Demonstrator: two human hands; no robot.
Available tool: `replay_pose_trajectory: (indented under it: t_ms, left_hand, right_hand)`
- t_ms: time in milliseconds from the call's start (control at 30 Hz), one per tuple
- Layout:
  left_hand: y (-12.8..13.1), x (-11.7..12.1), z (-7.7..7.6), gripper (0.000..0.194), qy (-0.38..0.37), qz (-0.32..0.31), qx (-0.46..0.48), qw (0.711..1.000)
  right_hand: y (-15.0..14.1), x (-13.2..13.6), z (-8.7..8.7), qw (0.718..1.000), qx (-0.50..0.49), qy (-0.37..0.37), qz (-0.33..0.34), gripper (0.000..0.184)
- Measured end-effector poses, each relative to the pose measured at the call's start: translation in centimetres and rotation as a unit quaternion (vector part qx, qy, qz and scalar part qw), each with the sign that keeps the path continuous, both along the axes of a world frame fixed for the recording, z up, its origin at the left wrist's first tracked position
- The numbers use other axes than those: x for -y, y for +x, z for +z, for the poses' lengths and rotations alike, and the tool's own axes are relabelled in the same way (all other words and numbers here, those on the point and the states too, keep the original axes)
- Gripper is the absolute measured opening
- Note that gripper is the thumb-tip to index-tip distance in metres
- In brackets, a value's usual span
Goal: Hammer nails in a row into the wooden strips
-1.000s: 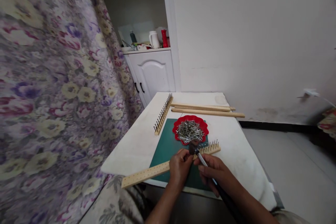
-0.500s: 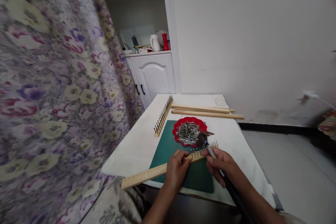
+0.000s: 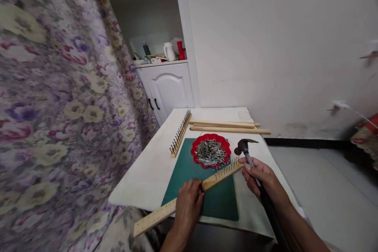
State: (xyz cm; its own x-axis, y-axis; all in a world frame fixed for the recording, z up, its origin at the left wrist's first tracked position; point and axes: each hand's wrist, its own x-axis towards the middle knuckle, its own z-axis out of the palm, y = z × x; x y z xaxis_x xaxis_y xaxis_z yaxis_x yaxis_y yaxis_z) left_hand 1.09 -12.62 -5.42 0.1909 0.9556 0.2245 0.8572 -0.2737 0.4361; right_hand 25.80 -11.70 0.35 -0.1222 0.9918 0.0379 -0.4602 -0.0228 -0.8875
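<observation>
A pale wooden strip (image 3: 156, 217) with rows of small holes lies slantwise over the green mat (image 3: 218, 201), its near end jutting past the table edge. Several nails (image 3: 226, 171) stand upright along its far part. My left hand (image 3: 189, 201) is closed over the strip's middle, fingers wrapped across it; something small and dark shows by the fingertips. In my right hand (image 3: 260, 177) is a claw hammer (image 3: 244, 146), gripped by the handle with its head raised. The right fingertips are at the strip's far end. Beyond the strip, a red scalloped dish (image 3: 194, 153) holds a heap of loose nails (image 3: 210, 152).
Another strip studded with upright nails (image 3: 180, 134) lies at the table's left. Several bare wooden sticks (image 3: 230, 129) lie along the back. A floral curtain (image 3: 73, 126) hangs at the left, and a white cabinet (image 3: 171, 86) stands behind the white-covered table (image 3: 141, 177).
My right hand has carried the hammer rightward, off the nails to beyond the strip's far end. My left hand has slid back along the strip toward me. The view has shifted slightly.
</observation>
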Motion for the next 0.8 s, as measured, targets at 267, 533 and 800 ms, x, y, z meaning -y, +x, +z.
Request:
replay_pose_trajectory:
  t_ms: [267,533,800]
  left_hand:
    - [-0.7,-0.6,1.5,0.024,0.013,-0.019,0.029,0.999]
    - [0.3,-10.0,5.3,0.019,0.077,-0.042,0.005,0.996]
    - [3.2,-16.7,4.0,0.021,0.051,-0.006,0.045,0.998]
  right_hand:
    - [-1.3,0.3,0.4,1.0,0.004,-0.014,0.028,0.028]
    - [-1.8,0.2,0.5,0.999,-0.006,-0.031,0.021,0.031]
    - [-2.0,-0.8,-0.1,0.998,0.0,-0.044,0.05,0.037]
